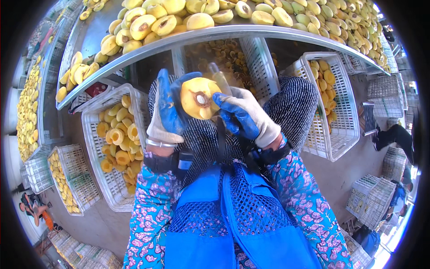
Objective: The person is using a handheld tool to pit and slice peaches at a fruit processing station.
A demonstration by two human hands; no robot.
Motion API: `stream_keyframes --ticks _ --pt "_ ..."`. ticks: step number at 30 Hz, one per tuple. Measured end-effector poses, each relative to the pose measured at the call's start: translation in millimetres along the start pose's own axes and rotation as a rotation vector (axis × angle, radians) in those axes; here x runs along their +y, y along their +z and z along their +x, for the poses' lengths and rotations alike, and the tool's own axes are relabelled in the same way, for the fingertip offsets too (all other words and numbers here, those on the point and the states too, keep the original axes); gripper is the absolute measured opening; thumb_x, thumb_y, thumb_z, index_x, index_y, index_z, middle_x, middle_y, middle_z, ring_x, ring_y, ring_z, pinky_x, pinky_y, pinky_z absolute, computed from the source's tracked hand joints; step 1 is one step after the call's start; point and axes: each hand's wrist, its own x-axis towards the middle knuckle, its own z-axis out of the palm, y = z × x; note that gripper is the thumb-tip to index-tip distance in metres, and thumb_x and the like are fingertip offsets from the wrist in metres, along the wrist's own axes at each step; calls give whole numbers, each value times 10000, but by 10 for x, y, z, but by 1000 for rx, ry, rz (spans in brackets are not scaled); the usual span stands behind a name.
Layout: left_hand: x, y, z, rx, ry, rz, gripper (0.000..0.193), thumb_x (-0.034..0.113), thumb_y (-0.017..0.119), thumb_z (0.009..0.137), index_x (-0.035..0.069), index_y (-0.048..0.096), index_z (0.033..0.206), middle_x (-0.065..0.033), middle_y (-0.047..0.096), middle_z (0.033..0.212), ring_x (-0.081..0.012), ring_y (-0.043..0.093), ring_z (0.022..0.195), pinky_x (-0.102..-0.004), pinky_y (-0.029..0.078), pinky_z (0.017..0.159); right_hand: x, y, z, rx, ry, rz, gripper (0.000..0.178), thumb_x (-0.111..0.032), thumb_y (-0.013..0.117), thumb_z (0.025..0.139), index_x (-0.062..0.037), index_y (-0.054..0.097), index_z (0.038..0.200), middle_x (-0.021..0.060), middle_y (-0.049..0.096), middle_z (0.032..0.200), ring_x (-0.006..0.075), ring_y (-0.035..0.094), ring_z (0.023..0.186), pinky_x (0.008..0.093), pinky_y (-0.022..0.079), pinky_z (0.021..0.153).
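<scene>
My left hand (169,105), in a white glove with a blue coated palm, cups a yellow peach half (195,98) above my lap. Its cut face is turned up, with a brown-rimmed hollow and a pale kernel at the centre. Close against the peach's right side is my right hand (244,114), gloved the same way, with fingers curled. A slim, shiny tool (219,77), smeared by motion, sticks out past that hand's fingers; its exact kind cannot be made out. Beyond my hands, cut peach halves (200,21) lie heaped on a metal table (215,33).
A white crate (92,148) of hollowed peach halves stands to my left, another crate (339,123) to my right. Between my knees a crate (260,67) holds brown-yellow scraps. More crates (85,172) and a second fruit-covered table (51,107) are at left; people work at far right.
</scene>
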Motion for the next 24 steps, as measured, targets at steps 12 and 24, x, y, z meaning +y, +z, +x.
stream_keyframes --ticks 12,24 --pt "-307 -188 66 189 318 138 444 367 455 957 1 488 1206 -161 569 1154 -271 590 1029 -392 503 896 93 59 -99 414 -252 -780 313 -277 582 881 26 520 927 192 622 740 287 631 652 390 481 561" --pt "-400 -220 75 247 625 936 382 248 497 939 -28 500 1203 -143 573 1162 -239 581 1038 -340 468 922 394 160 49 343 -170 -1033 312 -234 597 854 52 486 910 278 603 779 437 597 795 473 466 672"
